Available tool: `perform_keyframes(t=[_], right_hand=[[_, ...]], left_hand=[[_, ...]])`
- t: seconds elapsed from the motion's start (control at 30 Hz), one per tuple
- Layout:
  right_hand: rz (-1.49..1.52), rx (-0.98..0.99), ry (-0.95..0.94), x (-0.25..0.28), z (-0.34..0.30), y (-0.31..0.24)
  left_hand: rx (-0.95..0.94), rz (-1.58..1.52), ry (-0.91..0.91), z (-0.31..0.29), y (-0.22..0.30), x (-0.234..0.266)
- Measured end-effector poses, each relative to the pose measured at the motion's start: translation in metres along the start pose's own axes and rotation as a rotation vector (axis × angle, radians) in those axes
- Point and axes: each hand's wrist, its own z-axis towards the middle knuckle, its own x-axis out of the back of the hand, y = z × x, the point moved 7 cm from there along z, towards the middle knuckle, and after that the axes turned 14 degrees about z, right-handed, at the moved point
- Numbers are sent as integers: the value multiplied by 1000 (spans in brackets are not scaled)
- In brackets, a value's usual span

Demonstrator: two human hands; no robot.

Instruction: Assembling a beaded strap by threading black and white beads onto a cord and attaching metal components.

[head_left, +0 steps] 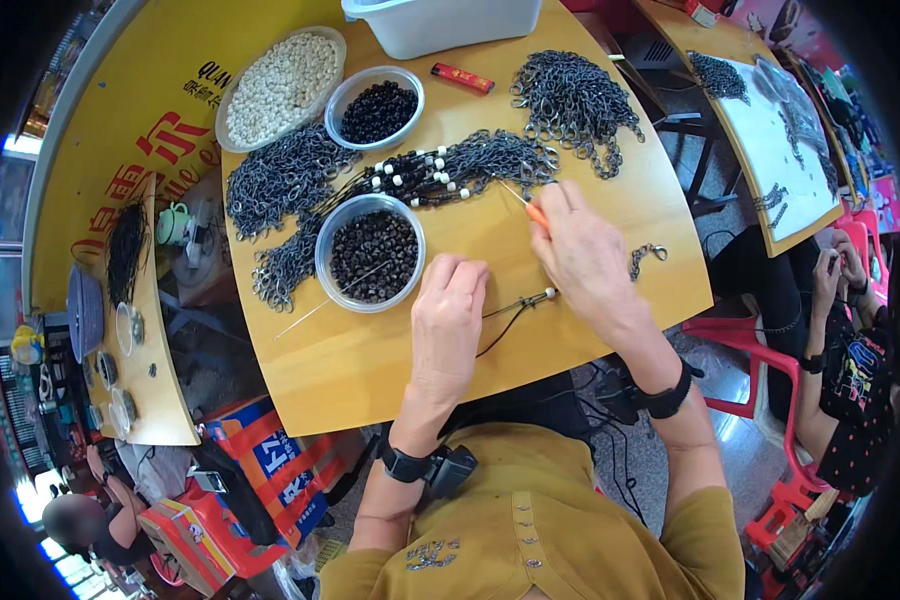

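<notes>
My left hand (450, 315) is closed at the table's near side. A dark cord (505, 320) runs out from its fingers, with a white bead (550, 293) at the right end. In my right hand (590, 250) is an orange-handled tool (536, 213) with a thin metal shaft, pointing up and left. Its tip is close to a bundle of beaded black cords (420, 178) with dark chains. Left of my left hand stands a tub of dark brown beads (374, 250), a long thin needle (330, 300) lying across it. A short chain with a clasp (647, 260) lies beside my right wrist.
Piles of dark chain lie at the left (280, 180) and far right (575, 100). Farther back are a bowl of white beads (285, 85), a tub of black beads (375, 112), a red lighter (462, 77) and a white bin (440, 25). Another person's hands (835, 270) are at the right.
</notes>
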Motion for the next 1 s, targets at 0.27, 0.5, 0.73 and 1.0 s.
perform_keyframes(t=[0.27,0.5,0.73,1.0], right_hand=[[-28,-59,-119,-22,22,-5],[9,-3,-71,-7,16,-8],[146,242,-355,-13,-49,-55],[62,361,-236,-34,-55,-65]], left_hand=[[-35,57,46,2,-2,-7],[-17,-55,47,-27,-9,23],[92,-15,-25,-64,-30,52],[230,-108,24,-68,-35,69]])
